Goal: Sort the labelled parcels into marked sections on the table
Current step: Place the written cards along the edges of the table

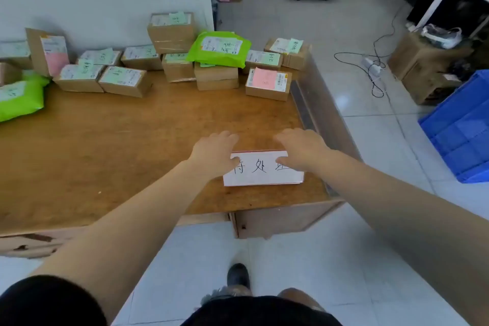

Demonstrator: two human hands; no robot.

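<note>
- Table [111, 140]: big, brown and made of wood, and most of its near half is bare.
- Floor [370, 259]: pale tiles run under the table and off to the right.
- Crate [460, 127]: blue plastic, on the floor to the right, well apart from the table.
- Parcels [169, 61]: many brown boxes with paper labels sit in a bunch along the far side of the table, some stacked on others.
- Green bag [219, 49]: soft and bright, it lies on top of a stack of boxes in the middle of the bunch.
- Second green bag [18, 99]: this one lies at the far left edge of the table.
- Pink box [268, 85]: a brown box with a pink label stands at the front right of the bunch.
- Sign [264, 173]: a white card with black writing lies flat near the front right corner of the table.
- Left hand [214, 155]: palm down with fingers spread, it rests on the left end of the sign and grips nothing.
- Right hand [301, 149]: palm down too, its thumb touches the right part of the sign, and its fingers are loose and hold nothing.
- Shoe [238, 274]: dark, on the floor below the table edge.
</note>
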